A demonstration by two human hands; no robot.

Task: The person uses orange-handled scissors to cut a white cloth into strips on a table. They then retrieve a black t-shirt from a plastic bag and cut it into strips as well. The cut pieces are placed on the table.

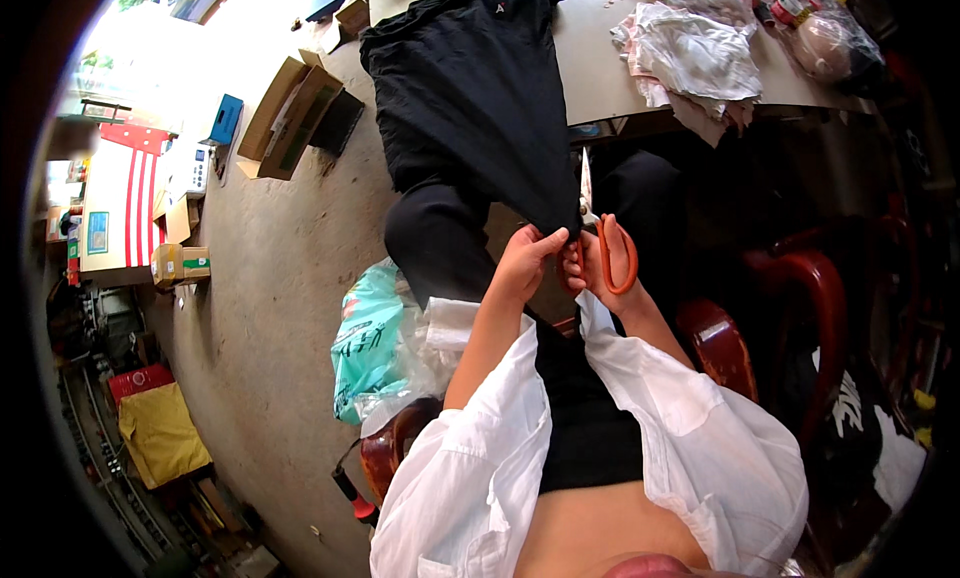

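Observation:
A black garment point(465, 98) drapes from the table's edge down toward my lap, its lower end gathered to a point at my hands. My left hand point(530, 253) is closed on that end, thumb and fingers pinching the cloth. My right hand point(610, 258) grips a pair of scissors point(630, 268) with orange looped handles, its fingers right beside my left hand at the cloth. The steel blades point up along the garment's right side and look closed. Part of the handles is hidden behind my fingers and the fabric.
The pale table point(585, 63) holds crumpled white cloth point(695, 48) and bagged items point(820, 33). Cardboard boxes point(285, 118) stand at the left. A teal plastic bag point(365, 338) lies beside me; wooden chair arms point(720, 343) flank me. Stacked goods point(160, 428) line the far left.

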